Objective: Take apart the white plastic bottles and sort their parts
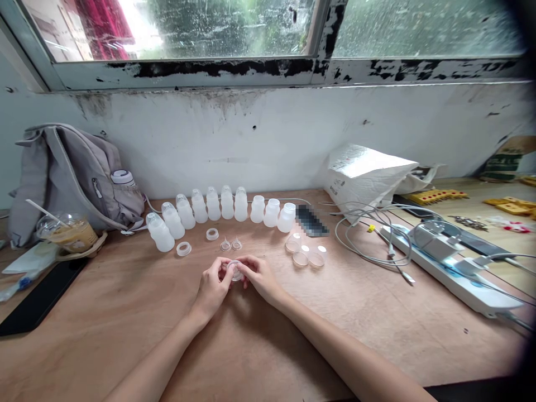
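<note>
Above the near middle of the table, my left hand (212,285) and my right hand (260,277) meet, fingers closed around a small clear round bottle part (235,272). Whether it is a ring with a nipple in it, I cannot tell. Just beyond my fingers lie two clear bottle nipples (231,244). Two whitish screw rings, one nearer the left (183,249) and one farther back (212,234), rest flat. Behind them curves a row of frosted baby bottles: several have clear domed tops (212,204), and three at the right end are open-necked (272,212).
Three clear round covers (316,258) lie right of my hands. Beyond them are a pixelated dark phone-like object (312,220), looped cables (360,245) and a power strip (460,279). Leftward stand an iced drink cup (69,234), a black slab (44,298) and a grey backpack (71,173).
</note>
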`<control>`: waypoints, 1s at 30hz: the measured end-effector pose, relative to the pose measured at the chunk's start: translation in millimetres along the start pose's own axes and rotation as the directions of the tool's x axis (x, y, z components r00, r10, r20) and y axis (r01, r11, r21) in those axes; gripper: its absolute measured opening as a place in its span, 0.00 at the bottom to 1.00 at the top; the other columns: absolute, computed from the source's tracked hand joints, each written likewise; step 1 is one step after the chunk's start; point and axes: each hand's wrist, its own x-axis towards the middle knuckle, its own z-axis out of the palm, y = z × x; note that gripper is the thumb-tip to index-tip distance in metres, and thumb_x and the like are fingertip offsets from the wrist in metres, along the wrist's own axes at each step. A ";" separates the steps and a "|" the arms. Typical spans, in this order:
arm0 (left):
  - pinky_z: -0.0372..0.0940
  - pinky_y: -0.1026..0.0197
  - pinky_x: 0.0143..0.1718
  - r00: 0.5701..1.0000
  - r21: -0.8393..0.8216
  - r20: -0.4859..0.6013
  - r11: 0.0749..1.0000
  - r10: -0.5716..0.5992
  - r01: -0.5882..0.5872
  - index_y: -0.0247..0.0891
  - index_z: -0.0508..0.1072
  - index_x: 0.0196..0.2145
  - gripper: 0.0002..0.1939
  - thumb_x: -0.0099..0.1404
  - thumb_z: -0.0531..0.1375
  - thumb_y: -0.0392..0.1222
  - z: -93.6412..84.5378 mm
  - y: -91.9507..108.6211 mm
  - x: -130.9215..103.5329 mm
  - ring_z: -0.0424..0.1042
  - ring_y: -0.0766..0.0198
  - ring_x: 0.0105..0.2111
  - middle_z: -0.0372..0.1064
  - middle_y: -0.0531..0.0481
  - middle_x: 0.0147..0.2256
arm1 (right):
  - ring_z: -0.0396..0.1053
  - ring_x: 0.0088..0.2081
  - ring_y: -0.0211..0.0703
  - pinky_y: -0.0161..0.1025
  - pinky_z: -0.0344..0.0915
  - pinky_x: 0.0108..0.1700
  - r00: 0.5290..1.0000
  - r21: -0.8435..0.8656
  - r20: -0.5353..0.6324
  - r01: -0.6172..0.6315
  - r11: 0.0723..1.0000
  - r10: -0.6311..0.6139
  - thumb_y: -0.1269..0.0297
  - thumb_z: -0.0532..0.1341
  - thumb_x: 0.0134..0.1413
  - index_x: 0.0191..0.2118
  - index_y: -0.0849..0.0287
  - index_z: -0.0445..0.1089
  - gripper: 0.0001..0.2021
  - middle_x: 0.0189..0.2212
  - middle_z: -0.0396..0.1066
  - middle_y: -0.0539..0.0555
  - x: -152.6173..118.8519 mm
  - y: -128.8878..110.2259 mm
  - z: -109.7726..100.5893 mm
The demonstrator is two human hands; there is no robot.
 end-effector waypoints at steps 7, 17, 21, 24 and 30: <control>0.59 0.67 0.18 0.992 -0.041 0.069 0.993 -0.105 0.108 0.37 0.67 0.37 0.16 0.60 0.51 0.52 0.1 -0.8 3.8 0.63 0.68 0.17 0.63 0.55 0.20 | 0.60 0.17 0.31 0.30 0.59 0.18 1.000 -0.028 -0.016 0.022 0.999 -0.023 0.54 0.58 0.48 0.30 0.63 0.69 0.15 0.22 0.67 0.50 1.0 3.5 -1.8; 0.58 0.67 0.20 0.995 0.005 0.035 0.996 -0.094 0.094 0.38 0.64 0.32 0.13 0.61 0.50 0.51 1.5 -3.7 -0.1 0.62 0.68 0.17 0.63 0.55 0.20 | 0.60 0.17 0.32 0.32 0.60 0.18 0.998 0.051 0.032 -0.058 0.997 0.056 0.57 0.60 0.45 0.31 0.65 0.72 0.14 0.19 0.65 0.49 0.9 2.4 -1.8; 0.57 0.67 0.20 0.995 0.020 0.042 0.995 -0.094 0.093 0.39 0.61 0.32 0.12 0.62 0.48 0.50 4.2 -1.3 -1.6 0.61 0.69 0.16 0.64 0.56 0.20 | 0.60 0.17 0.32 0.31 0.59 0.18 0.999 0.051 0.022 -0.041 0.998 0.040 0.58 0.60 0.46 0.29 0.65 0.72 0.13 0.18 0.65 0.49 0.3 -0.3 -1.1; 0.57 0.67 0.20 0.995 0.044 0.036 0.995 -0.094 0.093 0.39 0.59 0.31 0.11 0.62 0.48 0.50 5.4 -0.7 -1.8 0.61 0.69 0.16 0.64 0.56 0.20 | 0.59 0.16 0.32 0.31 0.58 0.18 0.999 0.038 0.019 -0.049 0.998 0.048 0.59 0.59 0.46 0.29 0.65 0.72 0.12 0.18 0.66 0.49 -0.1 -0.7 -0.2; 0.55 0.67 0.21 0.998 0.052 0.032 0.997 -0.053 0.051 0.40 0.59 0.31 0.11 0.62 0.48 0.49 6.0 -4.6 -1.5 0.62 0.68 0.16 0.63 0.57 0.18 | 0.59 0.16 0.31 0.29 0.58 0.18 0.999 -0.001 0.024 -0.049 0.999 0.049 0.57 0.59 0.46 0.29 0.65 0.71 0.14 0.20 0.68 0.50 0.7 4.5 -0.4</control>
